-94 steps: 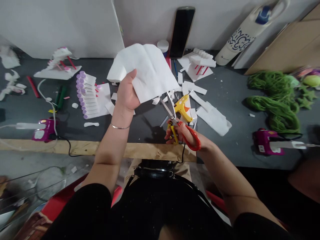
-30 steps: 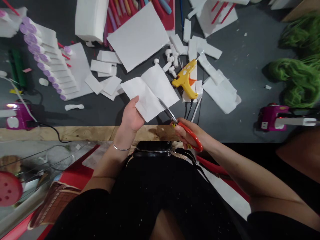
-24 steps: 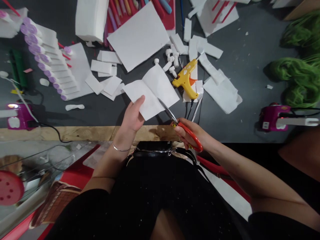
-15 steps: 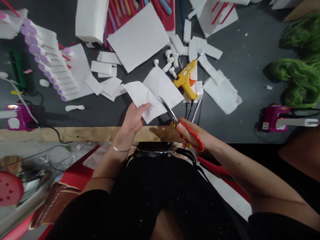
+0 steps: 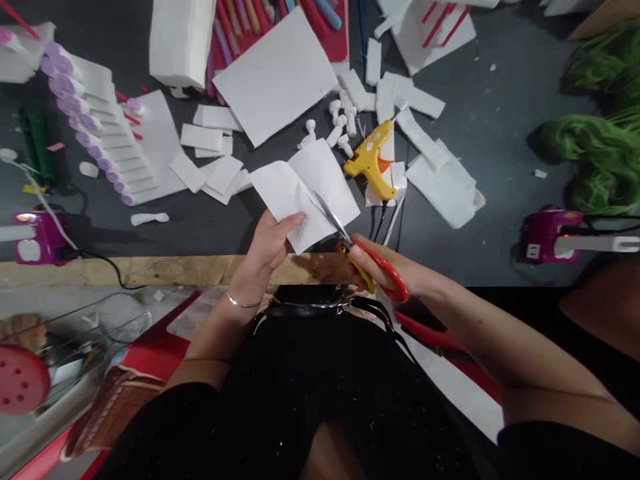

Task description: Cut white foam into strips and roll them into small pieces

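My left hand (image 5: pixel 274 241) pinches the lower left part of a white sheet (image 5: pixel 327 172), thumb on top. A long cut splits the sheet, and its left portion curls up a little. In my right hand (image 5: pixel 367 263) are scissors (image 5: pixel 385 270) with one red and one yellow handle. Their blades lie in the cut, pointing up and left. Close to the sheet's right edge rests a yellow glue gun (image 5: pixel 374 160). Just above the sheet are small white knobbed pieces (image 5: pixel 336 123).
A larger white sheet (image 5: pixel 277 77) lies farther back. White strips (image 5: pixel 207 137) and a stepped white model with purple ends (image 5: pixel 117 127) are at left. Green yarn (image 5: pixel 600 153) and a purple power socket (image 5: pixel 550 237) sit at right. A wooden edge (image 5: pixel 165 270) borders the table.
The scissor blades have moved slightly up and left, deeper along the cut. The yellow handle now shows more apart from the red one. The sheet has shifted a little.
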Available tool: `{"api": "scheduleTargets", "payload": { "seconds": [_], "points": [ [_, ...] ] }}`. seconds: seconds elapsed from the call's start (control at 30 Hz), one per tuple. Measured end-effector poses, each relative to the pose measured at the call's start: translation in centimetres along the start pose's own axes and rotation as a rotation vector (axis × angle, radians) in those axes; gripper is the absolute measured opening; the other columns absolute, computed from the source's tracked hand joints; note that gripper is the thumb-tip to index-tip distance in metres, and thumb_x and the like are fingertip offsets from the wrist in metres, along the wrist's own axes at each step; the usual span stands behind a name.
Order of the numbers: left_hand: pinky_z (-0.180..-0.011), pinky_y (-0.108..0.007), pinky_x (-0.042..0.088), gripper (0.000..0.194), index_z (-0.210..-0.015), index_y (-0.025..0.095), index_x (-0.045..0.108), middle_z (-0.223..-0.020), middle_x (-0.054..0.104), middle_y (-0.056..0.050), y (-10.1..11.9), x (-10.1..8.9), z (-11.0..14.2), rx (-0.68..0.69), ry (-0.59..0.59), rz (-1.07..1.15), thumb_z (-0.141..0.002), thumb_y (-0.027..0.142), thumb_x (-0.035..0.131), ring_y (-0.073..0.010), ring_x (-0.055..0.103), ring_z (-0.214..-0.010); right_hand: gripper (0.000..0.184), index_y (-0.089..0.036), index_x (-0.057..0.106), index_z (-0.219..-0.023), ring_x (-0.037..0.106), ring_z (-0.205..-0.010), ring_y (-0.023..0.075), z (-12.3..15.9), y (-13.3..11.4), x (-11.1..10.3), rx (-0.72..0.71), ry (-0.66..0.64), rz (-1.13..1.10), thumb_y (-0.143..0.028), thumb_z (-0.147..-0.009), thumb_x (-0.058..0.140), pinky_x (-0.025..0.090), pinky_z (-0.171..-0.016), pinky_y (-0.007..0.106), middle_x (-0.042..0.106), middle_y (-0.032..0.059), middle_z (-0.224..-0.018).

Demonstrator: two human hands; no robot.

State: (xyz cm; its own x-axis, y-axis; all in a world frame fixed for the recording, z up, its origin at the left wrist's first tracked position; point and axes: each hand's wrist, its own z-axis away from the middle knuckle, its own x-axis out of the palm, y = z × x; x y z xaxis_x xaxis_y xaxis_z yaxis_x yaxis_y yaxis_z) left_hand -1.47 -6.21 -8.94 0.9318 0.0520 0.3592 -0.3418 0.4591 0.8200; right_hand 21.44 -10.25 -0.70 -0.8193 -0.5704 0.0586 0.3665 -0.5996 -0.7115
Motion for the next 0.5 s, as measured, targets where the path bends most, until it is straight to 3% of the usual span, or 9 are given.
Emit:
{"api": "scheduleTargets", "payload": {
  "seconds": [0.3, 0.5],
  "points": [
    [-0.098, -0.044, 0.064, 0.047, -0.108, 0.019, 0.075, -0.112, 0.081, -0.01, 0.2, 0.0, 0.3, 0.001, 0.015, -0.016, -0.068, 0.033, 0.092, -0.0335, 0.075, -0.114, 0.074, -0.025, 0.045, -0.093, 0.056, -0.063, 0.0128, 0.0, -0.1, 0.2, -0.014, 0.005, -0.008, -0.098, -0.08, 0.046, 0.055, -0.052, 0.03, 0.053, -0.0003, -0.08],
    [-0.096, -0.043, 0.065, 0.049, -0.108, 0.02, 0.074, -0.112, 0.081, -0.008, 0.3, -0.1, 0.4, -0.013, 0.017, -0.024, -0.066, 0.035, 0.094, -0.0318, 0.076, -0.11, 0.073, -0.026, 0.043, -0.092, 0.053, -0.054, 0.0104, -0.6, 0.9, 0.5, -0.029, 0.022, -0.021, -0.098, -0.082, 0.041, 0.054, -0.048, 0.028, 0.051, -0.0036, -0.075]
  ]
}}
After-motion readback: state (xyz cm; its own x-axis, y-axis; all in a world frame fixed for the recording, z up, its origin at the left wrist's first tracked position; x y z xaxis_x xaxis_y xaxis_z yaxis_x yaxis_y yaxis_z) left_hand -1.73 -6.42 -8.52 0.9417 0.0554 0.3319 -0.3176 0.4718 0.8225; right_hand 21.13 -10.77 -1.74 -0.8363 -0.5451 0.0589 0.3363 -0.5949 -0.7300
